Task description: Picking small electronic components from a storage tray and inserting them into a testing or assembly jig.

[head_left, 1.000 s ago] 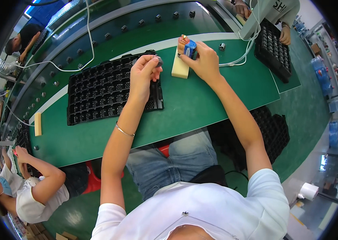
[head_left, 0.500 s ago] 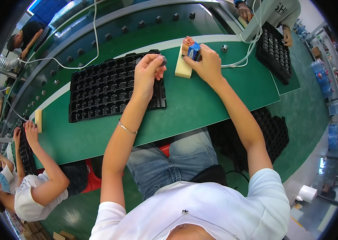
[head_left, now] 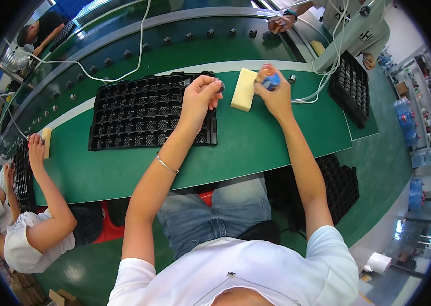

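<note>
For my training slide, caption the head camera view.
Over a green table, left hand pinching a small grey part, right hand holding a blurred blue-and-orange object.

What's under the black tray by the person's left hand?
The green table shows in front of the black tray, which appears to rest on it. Anything directly beneath is covered. The left hand also hides part of the tray's right side.

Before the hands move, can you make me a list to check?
1. Small dark grey part in left fingers: ok, pinched.
2. Blue and orange boxy object in right fingers: ok, held.
3. Pale yellow rectangular block lying on green tabletop: ok.
4. Black plastic pocketed tray lying on tabletop: ok.
5. Thin white cable well clear of right hand: not ok, close beside.
6. Grey part undamaged: cannot tell, too small.
</note>
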`<state>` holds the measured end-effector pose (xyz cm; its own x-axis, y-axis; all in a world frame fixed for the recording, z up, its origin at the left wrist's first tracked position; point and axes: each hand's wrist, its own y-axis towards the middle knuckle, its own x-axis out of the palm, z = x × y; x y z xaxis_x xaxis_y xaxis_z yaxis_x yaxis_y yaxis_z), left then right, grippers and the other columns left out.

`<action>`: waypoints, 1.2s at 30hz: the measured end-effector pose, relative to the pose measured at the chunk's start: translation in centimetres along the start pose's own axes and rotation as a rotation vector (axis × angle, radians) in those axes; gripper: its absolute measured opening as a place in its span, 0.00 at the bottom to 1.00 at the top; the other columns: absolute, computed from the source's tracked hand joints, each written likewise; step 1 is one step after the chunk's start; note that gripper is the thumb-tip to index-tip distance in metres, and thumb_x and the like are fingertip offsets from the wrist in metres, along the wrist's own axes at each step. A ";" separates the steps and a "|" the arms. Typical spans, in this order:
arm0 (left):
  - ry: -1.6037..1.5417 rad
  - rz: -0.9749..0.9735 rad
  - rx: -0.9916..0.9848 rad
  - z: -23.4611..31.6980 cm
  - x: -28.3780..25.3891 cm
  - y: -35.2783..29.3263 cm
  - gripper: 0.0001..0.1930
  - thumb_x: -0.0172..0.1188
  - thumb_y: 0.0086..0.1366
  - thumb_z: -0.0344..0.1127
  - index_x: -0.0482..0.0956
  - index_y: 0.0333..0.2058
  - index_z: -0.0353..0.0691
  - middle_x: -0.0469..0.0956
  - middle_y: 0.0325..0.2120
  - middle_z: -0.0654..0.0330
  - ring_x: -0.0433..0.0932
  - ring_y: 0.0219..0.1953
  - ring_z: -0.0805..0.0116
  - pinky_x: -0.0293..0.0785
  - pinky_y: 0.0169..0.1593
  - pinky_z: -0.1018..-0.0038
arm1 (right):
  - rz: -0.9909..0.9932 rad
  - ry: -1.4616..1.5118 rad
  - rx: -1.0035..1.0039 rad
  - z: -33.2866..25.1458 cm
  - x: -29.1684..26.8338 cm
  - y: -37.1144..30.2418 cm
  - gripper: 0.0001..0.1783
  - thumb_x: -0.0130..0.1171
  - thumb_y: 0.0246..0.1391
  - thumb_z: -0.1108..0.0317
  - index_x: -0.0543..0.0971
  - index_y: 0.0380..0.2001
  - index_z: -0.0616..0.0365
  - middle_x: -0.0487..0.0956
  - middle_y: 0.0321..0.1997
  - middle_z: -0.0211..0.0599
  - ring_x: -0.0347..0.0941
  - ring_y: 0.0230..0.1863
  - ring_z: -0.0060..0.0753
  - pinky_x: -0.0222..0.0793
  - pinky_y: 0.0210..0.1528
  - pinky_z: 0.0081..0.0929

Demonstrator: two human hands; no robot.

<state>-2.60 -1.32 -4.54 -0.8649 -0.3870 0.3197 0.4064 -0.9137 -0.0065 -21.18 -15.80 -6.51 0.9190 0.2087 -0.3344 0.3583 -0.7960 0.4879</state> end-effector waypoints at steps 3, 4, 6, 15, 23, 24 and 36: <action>-0.020 -0.015 0.014 0.0 -0.1 0.1 0.09 0.61 0.68 0.37 0.78 0.38 0.37 0.79 0.23 0.65 0.70 0.20 0.82 0.63 0.24 0.84 | 0.148 0.287 0.053 -0.3 -1.3 0.1 0.22 0.71 0.45 0.67 0.78 0.43 0.67 0.80 0.35 0.28 0.76 0.33 0.22 0.73 0.40 0.23; -0.024 -0.009 0.015 0.1 -0.1 0.1 0.09 0.61 0.68 0.37 0.78 0.38 0.37 0.79 0.23 0.65 0.70 0.20 0.82 0.63 0.24 0.84 | 0.244 0.222 0.045 0.4 -1.9 0.3 0.20 0.72 0.45 0.64 0.79 0.38 0.66 0.80 0.35 0.30 0.76 0.32 0.24 0.73 0.39 0.25; 0.045 -0.050 0.014 0.1 0.0 0.1 0.09 0.60 0.69 0.38 0.79 0.41 0.37 0.79 0.24 0.64 0.71 0.21 0.81 0.65 0.26 0.83 | 0.267 -0.081 0.065 1.3 -3.6 1.1 0.20 0.72 0.45 0.63 0.79 0.36 0.66 0.80 0.34 0.31 0.76 0.32 0.26 0.72 0.38 0.26; 0.077 -0.040 0.057 0.0 0.2 0.0 0.10 0.60 0.67 0.37 0.82 0.41 0.36 0.80 0.24 0.66 0.70 0.20 0.84 0.63 0.24 0.85 | 0.232 -0.232 0.111 1.7 -4.4 1.3 0.20 0.70 0.42 0.61 0.79 0.34 0.65 0.79 0.26 0.34 0.73 0.28 0.26 0.71 0.36 0.28; 0.112 -0.030 0.042 0.3 0.5 -0.3 0.10 0.60 0.67 0.37 0.82 0.41 0.36 0.80 0.24 0.66 0.70 0.21 0.84 0.63 0.24 0.85 | 0.072 -0.706 0.255 -0.1 -4.5 0.7 0.19 0.69 0.38 0.59 0.81 0.33 0.59 0.80 0.27 0.48 0.78 0.30 0.52 0.72 0.36 0.40; 0.125 -0.021 0.045 0.5 0.6 -0.3 0.11 0.60 0.67 0.37 0.82 0.42 0.36 0.80 0.24 0.66 0.71 0.21 0.84 0.63 0.24 0.85 | 0.073 -0.705 0.256 -0.2 -4.6 0.7 0.19 0.69 0.38 0.59 0.81 0.33 0.59 0.80 0.27 0.48 0.78 0.30 0.52 0.72 0.36 0.40; 0.132 -0.040 0.124 1.5 1.0 -0.7 0.12 0.69 0.60 0.29 0.76 0.39 0.33 0.82 0.29 0.62 0.75 0.26 0.82 0.70 0.28 0.84 | -0.007 0.284 0.277 -5.1 -3.2 -0.1 0.19 0.61 0.63 0.55 0.82 0.46 0.60 0.84 0.34 0.34 0.71 0.25 0.09 0.54 0.21 0.11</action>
<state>-3.35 -0.91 -2.81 -0.9091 -0.3706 0.1904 0.3967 -0.9096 0.1237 -23.34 -13.49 -1.36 0.9395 0.3326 -0.0817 0.3424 -0.9089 0.2379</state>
